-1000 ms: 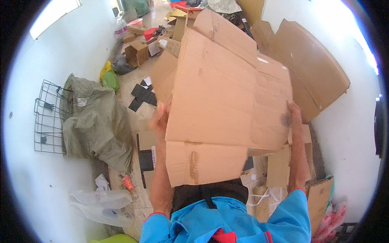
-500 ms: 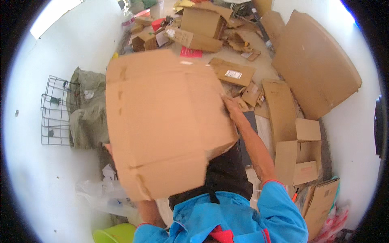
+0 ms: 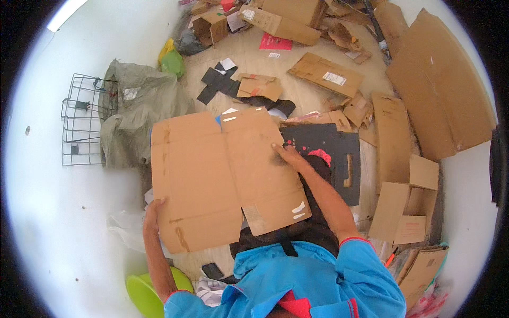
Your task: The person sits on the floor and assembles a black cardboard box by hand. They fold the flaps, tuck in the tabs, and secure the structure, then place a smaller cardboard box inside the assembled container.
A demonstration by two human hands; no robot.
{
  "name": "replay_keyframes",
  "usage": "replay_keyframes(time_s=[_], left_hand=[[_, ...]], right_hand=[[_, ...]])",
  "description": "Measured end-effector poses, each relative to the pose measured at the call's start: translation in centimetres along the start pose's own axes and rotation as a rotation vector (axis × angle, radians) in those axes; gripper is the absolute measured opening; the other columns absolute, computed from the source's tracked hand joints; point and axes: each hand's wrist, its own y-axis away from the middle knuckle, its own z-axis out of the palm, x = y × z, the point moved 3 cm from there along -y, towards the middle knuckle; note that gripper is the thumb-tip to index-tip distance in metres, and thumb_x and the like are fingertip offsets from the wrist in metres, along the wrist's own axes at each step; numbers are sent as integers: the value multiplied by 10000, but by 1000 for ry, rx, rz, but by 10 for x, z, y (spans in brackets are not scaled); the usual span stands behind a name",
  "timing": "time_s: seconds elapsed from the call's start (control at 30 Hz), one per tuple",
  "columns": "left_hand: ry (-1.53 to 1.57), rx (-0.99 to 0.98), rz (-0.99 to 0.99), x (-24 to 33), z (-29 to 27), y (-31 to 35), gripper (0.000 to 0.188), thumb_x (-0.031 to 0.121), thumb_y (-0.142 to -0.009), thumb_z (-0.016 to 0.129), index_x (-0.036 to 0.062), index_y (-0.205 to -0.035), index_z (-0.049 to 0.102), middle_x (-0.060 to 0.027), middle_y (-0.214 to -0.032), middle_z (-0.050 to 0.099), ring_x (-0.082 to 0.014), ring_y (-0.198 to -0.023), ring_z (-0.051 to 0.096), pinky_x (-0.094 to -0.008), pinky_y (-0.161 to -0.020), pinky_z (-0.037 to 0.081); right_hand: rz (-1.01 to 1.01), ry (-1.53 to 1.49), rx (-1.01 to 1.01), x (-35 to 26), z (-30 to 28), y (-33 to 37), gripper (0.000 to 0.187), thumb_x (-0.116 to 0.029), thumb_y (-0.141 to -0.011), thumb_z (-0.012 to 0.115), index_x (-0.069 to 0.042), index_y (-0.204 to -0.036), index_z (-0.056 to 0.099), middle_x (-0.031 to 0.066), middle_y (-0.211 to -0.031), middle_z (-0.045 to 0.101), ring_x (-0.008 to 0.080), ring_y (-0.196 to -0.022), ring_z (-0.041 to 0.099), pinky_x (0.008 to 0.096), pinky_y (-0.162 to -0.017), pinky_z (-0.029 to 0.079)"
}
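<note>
A flattened brown cardboard box lies across both my hands in front of my body, its creases and slots showing. My left hand grips its left edge, thumb on top and the other fingers out of sight beneath. On the right side, my right hand holds the sheet near a dark smudge, thumb and fingers closed at the edge. Below the right part of the sheet is a black cardboard panel with a slot and pink marks.
A grey-green sack and a wire rack stand by the left wall. A lime-green basin sits at lower left. An open carton and a large cardboard sheet are at right. Black cut pieces lie on the floor ahead.
The cardboard has dropped lower and flattened out, its right panel now facing up. My left hand has come into view at its left edge. The view has shifted slightly.
</note>
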Motion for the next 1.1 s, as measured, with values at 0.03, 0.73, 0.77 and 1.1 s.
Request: replay_keyframes(time_s=[0.03,0.73,0.77,1.1], left_hand=[[-56,61,44,-2,6,2,496,258,-828,658,-62,-1198,580,-140,-1092,661,-242,-930,654,-373,-794,548],[142,15,576,-22,-84,47,819,120,-679,797,11,-1392,409,-128,-1304,549,-288,-1179,545,-455,-981,475],[168,-13,584,-26,-86,37,869,133,-654,839,7,-1396,403,-123,-1317,545,-284,-1209,531,-447,-997,461],[-137,24,799,133,9,35,473,204,-805,757,-37,-1174,585,-88,-1146,644,-170,-1065,592,-351,-899,488]], right_hand=[[16,-61,-27,1,-1,4,817,-611,-803,665,91,-1214,592,239,-1173,636,331,-1103,621,419,-930,494],[-331,-748,-525,-94,-58,83,564,-175,-775,791,-23,-1267,562,63,-1136,647,187,-1030,627,349,-894,515],[-426,-688,-475,-106,-72,101,574,-158,-768,797,-27,-1272,556,61,-1140,646,187,-1038,622,350,-907,509],[-707,-451,-135,-84,-117,200,642,-122,-733,846,-13,-1281,530,79,-1197,623,208,-1138,570,395,-982,468]])
